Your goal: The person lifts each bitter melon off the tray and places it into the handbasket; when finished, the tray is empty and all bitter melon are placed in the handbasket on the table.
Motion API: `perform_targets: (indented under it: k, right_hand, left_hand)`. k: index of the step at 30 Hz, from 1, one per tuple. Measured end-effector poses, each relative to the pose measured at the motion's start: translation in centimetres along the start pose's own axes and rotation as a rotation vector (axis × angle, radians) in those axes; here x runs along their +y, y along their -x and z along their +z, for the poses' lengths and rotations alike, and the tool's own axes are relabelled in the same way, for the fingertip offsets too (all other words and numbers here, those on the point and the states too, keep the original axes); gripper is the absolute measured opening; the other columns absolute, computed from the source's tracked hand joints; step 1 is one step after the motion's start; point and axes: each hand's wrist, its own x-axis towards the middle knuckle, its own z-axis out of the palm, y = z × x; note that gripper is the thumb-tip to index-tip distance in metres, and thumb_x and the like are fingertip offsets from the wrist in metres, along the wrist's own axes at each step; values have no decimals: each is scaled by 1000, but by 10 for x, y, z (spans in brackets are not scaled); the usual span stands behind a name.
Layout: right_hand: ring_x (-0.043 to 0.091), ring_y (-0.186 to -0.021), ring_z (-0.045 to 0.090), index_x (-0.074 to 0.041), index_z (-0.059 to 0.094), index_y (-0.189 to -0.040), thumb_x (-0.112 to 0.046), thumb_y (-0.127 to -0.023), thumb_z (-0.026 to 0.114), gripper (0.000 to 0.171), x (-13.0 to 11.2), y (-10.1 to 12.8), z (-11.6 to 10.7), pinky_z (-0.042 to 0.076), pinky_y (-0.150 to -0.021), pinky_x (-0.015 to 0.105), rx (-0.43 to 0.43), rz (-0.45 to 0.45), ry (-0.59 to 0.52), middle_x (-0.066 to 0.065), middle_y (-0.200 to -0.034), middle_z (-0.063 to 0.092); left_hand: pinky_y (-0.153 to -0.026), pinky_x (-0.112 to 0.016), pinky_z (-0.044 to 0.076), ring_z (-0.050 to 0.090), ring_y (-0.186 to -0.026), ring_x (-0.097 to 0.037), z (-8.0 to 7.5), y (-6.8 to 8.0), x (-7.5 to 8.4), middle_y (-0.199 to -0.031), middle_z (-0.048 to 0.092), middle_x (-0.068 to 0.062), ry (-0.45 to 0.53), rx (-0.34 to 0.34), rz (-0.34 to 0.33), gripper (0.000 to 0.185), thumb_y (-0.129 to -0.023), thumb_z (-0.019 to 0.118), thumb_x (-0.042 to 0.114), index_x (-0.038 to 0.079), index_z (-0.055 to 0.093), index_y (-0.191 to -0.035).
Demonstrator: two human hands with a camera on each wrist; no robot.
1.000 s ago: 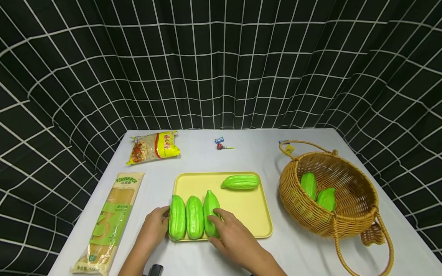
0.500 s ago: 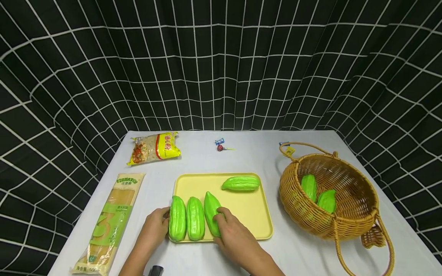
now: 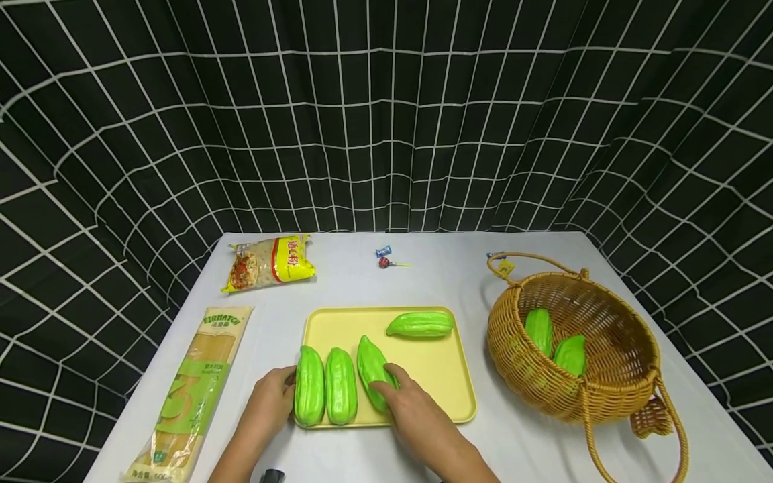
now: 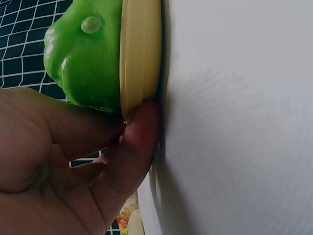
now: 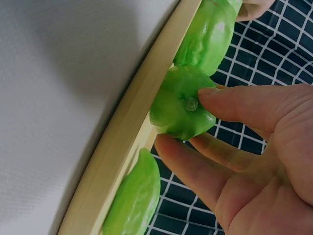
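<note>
My left hand point(image 3: 270, 399) pinches the left rim of a yellow tray point(image 3: 431, 376), with the thumb and a finger at its edge in the left wrist view point(image 4: 142, 58). On the tray, two bright green bitter melons point(image 3: 310, 387) lie side by side near that hand. My right hand point(image 3: 419, 412) holds a third bitter melon point(image 3: 370, 365) between thumb and fingers, its stem end point(image 5: 190, 104) showing in the right wrist view. This melon slants, tip to the upper left, with a gap from the middle melon point(image 3: 341, 387). Another bitter melon point(image 3: 421, 325) lies crosswise at the tray's back right.
A wicker basket point(image 3: 525, 376) holding two green melons point(image 3: 570, 355) stands tilted at the right. Left of the tray lies a spaghetti pack point(image 3: 196, 389). Behind are a yellow pasta bag point(image 3: 272, 263), a lollipop point(image 3: 384, 263) and small wrapped candies point(image 3: 383, 251).
My right hand has shifted slightly right, and the third melon has swung from nearly upright beside the middle one to a slant. My left hand stays at the tray's edge.
</note>
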Motion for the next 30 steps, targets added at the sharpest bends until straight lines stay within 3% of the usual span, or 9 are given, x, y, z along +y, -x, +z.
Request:
perform_targets:
  k: [6,21,30]
  right_hand:
    - [30,-104,65,-12,65,-116,5,-89,59,33,2,1,1,58,-84,39,-9,6,-15,20,-128,53]
    - [24,-105,67,-6,72,-105,10,-83,66,27,10,3,-23,57,-88,34,137,65,-137,10,-120,64]
    - [27,-107,66,-3,72,-105,11,-83,66,26,12,4,-26,57,-87,34,159,112,-160,12,-118,64]
  left_hand:
    - [-92,-55,50,59,-109,-45,0,1,1,-111,64,-26,-5,-4,-4,34,-90,57,-4,-14,57,-122]
    - [-89,-54,52,61,-105,-43,-1,1,2,-108,65,-24,-5,-5,-12,34,-90,58,-4,-14,57,-122]
    - [-88,-52,52,62,-104,-42,0,1,2,-107,65,-23,-1,-10,-19,34,-90,58,-3,-14,57,-123]
